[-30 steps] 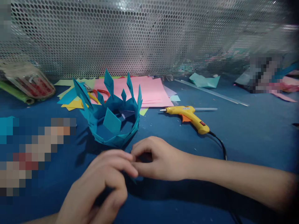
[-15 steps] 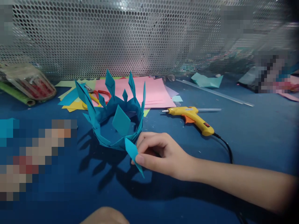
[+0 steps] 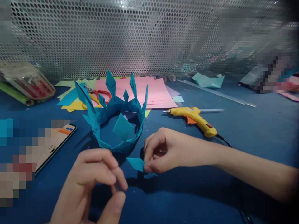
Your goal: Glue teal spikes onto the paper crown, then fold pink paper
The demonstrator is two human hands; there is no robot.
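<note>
A blue folded-paper crown (image 3: 93, 124) with diamond-shaped points stands upright on the dark blue table. My right hand (image 3: 161, 152), just to the right of its front edge, pinches a small blue paper diamond (image 3: 135, 163) between thumb and fingers. The diamond is apart from the crown and lies nearly level. My left hand (image 3: 95, 180) is in front of the crown, fingers curled and apart from the thumb, with nothing seen between them. One broad diamond (image 3: 123, 127) shows at the crown's front.
A yellow glue gun (image 3: 187, 112) lies at the right, its black cord running back toward my forearm. Coloured paper sheets (image 3: 149, 90) and red-and-yellow-handled scissors (image 3: 102, 95) lie behind the crown. A phone (image 3: 63, 137), partly blurred out, is at the left. A clear jar (image 3: 35, 81) lies at the back left.
My right hand has drawn the small paper diamond away from the crown's front, rightward and down, and turned it flatter. My left hand has risen into view from the bottom edge.
</note>
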